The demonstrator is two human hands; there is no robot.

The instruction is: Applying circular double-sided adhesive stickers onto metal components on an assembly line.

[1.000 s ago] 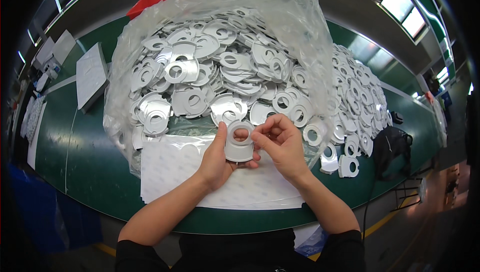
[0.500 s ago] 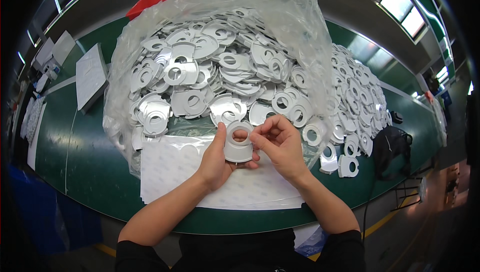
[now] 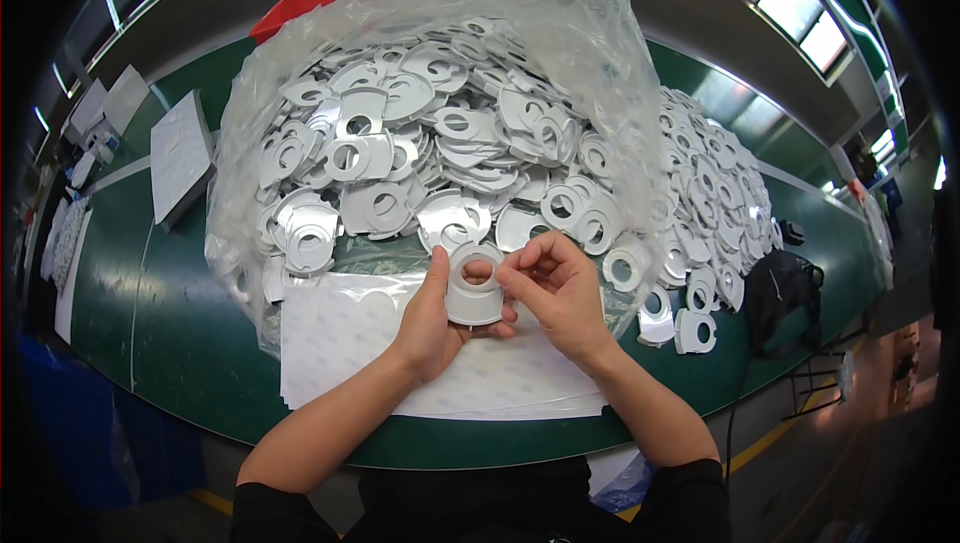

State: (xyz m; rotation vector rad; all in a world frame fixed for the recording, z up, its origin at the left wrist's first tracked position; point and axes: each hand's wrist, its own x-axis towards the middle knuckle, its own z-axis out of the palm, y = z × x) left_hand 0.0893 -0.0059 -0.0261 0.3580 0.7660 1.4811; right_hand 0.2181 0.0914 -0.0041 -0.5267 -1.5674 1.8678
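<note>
My left hand (image 3: 428, 321) holds a white plastic part (image 3: 474, 306), with a ring at its top and a flared lower end, upright over the white sheets. Its thumb lies along the left edge and its fingers pass behind. At the ring's right rim, the thumb and forefinger of my right hand (image 3: 557, 293) are pinched together. Whatever lies between those fingertips is hidden. Behind both hands, a clear plastic bag (image 3: 632, 73) gapes around a heap of similar white parts (image 3: 385, 205). Under my hands is a stack of white sheets (image 3: 345, 368) with faint round marks.
More white parts (image 3: 708, 183) are heaped right of the bag on the green table (image 3: 105, 288). A black cloth-like item (image 3: 783, 293) lies beside them. A white box (image 3: 182, 158) stands left, and a red bin (image 3: 290, 13) shows behind the bag.
Both hands and the part keep nearly the same pose. The whole view has shifted very slightly.
</note>
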